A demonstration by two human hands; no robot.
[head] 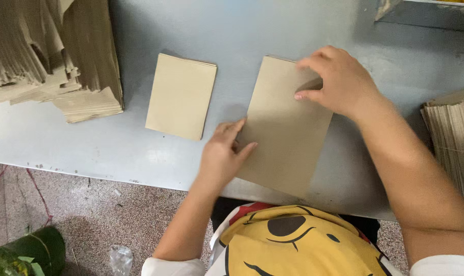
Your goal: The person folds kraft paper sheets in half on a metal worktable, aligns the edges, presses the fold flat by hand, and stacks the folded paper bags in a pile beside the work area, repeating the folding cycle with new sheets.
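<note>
- The left hand (223, 153) is pressing flat, fingers released, on a smooth rectangular brown paper bag (285, 130) lying on the grey table (273, 30).
- The right hand (339, 82) is pinching the bag's top edge.
- Another flat bag (181, 96) is lying just beside it.
- Ragged paper stacks (48, 56) are sitting far left.

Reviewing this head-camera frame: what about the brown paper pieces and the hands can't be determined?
- Large brown sheet: left edge hidden under the left hand; top right corner under the right hand.
- Left paper stack: cut off by the frame.
- Right stack: cut off by the frame edge.
</note>
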